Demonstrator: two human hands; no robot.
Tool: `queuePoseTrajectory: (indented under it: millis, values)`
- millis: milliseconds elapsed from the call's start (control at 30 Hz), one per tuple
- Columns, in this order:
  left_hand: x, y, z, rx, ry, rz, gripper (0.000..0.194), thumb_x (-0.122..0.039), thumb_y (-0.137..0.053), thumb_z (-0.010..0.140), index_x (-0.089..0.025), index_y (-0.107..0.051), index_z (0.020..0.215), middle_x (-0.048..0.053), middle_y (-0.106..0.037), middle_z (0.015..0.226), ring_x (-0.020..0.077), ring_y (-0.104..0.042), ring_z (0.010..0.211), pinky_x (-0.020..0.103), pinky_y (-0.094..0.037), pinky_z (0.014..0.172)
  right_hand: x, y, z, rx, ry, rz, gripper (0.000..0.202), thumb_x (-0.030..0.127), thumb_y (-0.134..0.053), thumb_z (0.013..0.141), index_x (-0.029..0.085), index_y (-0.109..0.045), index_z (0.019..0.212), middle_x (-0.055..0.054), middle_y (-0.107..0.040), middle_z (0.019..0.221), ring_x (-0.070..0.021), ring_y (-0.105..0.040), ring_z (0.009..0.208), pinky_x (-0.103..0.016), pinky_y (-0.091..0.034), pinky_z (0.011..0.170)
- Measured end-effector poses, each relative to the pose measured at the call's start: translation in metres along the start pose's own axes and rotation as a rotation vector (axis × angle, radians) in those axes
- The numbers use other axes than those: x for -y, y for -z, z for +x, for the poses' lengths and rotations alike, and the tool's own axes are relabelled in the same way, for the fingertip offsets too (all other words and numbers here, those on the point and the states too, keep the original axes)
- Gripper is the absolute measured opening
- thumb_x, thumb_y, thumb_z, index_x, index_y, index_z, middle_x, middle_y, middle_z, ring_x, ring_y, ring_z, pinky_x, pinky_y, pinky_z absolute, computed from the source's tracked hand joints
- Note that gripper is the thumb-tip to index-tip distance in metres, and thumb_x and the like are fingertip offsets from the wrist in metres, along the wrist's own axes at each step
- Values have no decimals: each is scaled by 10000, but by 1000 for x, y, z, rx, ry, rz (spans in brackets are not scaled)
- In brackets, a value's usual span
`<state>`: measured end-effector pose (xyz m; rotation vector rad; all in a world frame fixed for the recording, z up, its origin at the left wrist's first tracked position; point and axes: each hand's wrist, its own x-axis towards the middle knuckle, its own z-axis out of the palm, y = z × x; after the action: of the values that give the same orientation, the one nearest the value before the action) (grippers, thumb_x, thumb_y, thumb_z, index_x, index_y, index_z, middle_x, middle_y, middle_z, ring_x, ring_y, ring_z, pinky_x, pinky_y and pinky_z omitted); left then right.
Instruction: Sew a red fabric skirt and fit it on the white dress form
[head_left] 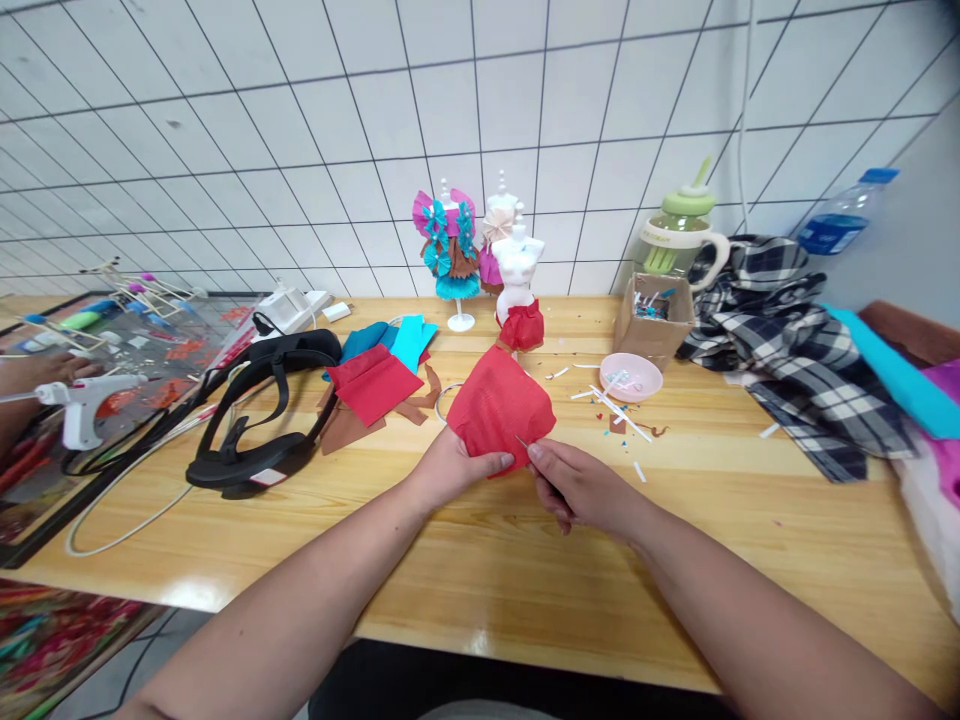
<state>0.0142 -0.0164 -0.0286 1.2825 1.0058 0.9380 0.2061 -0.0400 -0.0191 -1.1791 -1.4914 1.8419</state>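
My left hand (457,464) is closed on a piece of red crepe paper (501,400), its thumb lying over the lower edge. My right hand (574,482) pinches a thin pointed metal tool (521,442) whose tip lies against the paper; the fingers hide most of it, so I cannot tell its kind. Just beyond the paper stands a small white dress form (517,265) with red paper round its hips. Behind it are another form in pink, brown and turquoise ruffles (454,240) and one partly hidden form.
Folded red paper (375,385) and blue sheets lie left, beside a black headset strap (262,420). Right are a pink bowl (631,378), paper scraps, a cardboard box (652,320), a green-lidded jug (679,235) and a plaid cloth (787,340). Another person's hand (56,372) is near a glue gun (90,400).
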Motion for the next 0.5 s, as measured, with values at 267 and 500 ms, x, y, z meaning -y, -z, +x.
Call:
queuePoseTrajectory:
  millis: [267, 500]
  values:
    - [0, 2, 0, 39, -33, 10, 451, -310, -809, 667, -158, -624, 1050, 93, -717, 1026, 270, -651, 1001, 404, -483, 924, -2, 0, 0, 5, -44, 22, 460, 686, -358, 862, 231, -405, 812, 73, -526, 445, -83, -395, 311, -192, -329, 330]
    - [-3, -1, -2, 61, 0, 81, 448, -312, -821, 638, -149, -653, 1020, 100, -711, 1044, 284, -647, 984, 418, -489, 901, -3, 0, -1, 15, -39, 7, 465, 683, -375, 867, 224, -422, 818, 71, -533, 467, -71, -390, 319, -182, -342, 330]
